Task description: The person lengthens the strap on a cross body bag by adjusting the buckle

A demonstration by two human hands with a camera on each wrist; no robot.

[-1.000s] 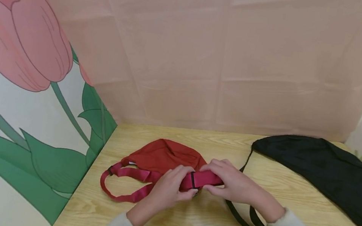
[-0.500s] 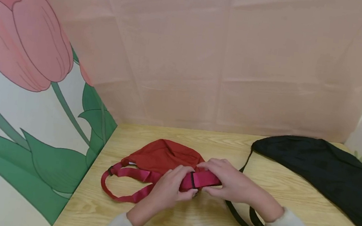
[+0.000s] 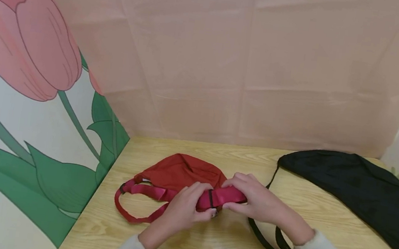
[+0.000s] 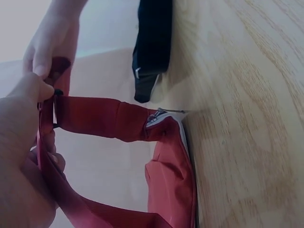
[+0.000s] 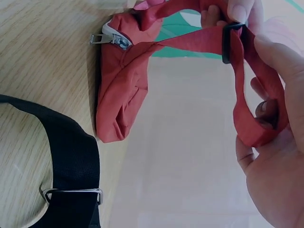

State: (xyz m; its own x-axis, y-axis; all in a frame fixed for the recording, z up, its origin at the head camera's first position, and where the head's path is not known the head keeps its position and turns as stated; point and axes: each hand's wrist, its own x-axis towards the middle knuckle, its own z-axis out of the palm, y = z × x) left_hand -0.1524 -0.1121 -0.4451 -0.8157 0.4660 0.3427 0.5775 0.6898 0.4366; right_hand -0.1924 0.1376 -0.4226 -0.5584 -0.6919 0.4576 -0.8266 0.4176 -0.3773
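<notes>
A red waist bag (image 3: pixel 182 169) lies on the wooden table, its magenta-red strap (image 3: pixel 229 196) lifted at the right end. My left hand (image 3: pixel 182 210) pinches this strap beside a black slider buckle (image 3: pixel 211 199). Just right of the buckle, my right hand (image 3: pixel 261 202) grips a folded loop of the same strap. Seen from the right wrist, some fingers pass inside that loop, and the thumb (image 5: pixel 275 54) presses near the buckle. A metal zipper pull (image 5: pixel 97 39) shows at the bag's end. Farther left, the rest of the strap curves loosely on the table.
A larger black bag (image 3: pixel 357 191) lies flat at the right. Its black strap (image 5: pixel 73 156), with a metal ring (image 5: pixel 71 191), trails across the table under the right forearm. Behind the table hangs a pinkish sheet (image 3: pixel 200 57); a tulip-printed panel (image 3: pixel 43 45) stands at left.
The strap loop at the left has slid slightly rightward. Between the hands the strap now bulges more, and the right hand has shifted only a little, holding on throughout.
</notes>
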